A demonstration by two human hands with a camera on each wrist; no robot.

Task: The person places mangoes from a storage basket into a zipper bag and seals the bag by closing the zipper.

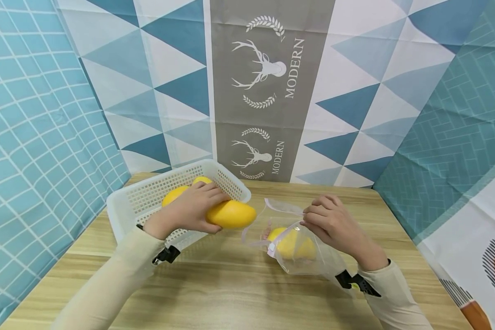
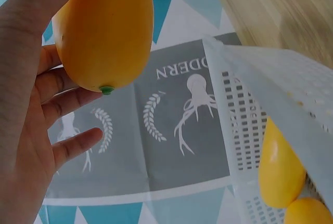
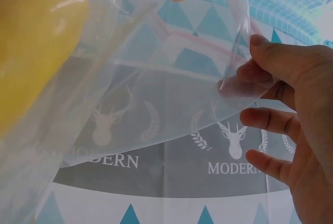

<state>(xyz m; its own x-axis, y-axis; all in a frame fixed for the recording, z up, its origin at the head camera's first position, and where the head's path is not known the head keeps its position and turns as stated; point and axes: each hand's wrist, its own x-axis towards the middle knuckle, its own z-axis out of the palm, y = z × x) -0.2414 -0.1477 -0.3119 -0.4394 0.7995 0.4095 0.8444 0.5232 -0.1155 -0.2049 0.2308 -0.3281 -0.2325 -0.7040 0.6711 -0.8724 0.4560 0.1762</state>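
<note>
In my left hand [image 1: 198,205] I grip a yellow mango [image 1: 232,214], held between the basket and the bag's mouth. The left wrist view shows the same mango [image 2: 106,31] with a small green stem tip pointing down, thumb on one side and fingers on the other. My right hand [image 1: 334,224] pinches the edge of a clear zip bag [image 1: 309,266] between thumb and forefinger, its mouth spread toward the left. Inside the bag lies another yellow mango [image 1: 293,244]. In the right wrist view the bag film [image 3: 171,94] stretches from the fingertips, the other fingers loosely bent.
A white perforated plastic basket [image 1: 148,195] stands at the back left, holding more mangoes [image 1: 174,195]. The wood-grain table [image 1: 214,293] lies under everything. Patterned cloth walls [image 1: 268,91] rise at the back and both sides.
</note>
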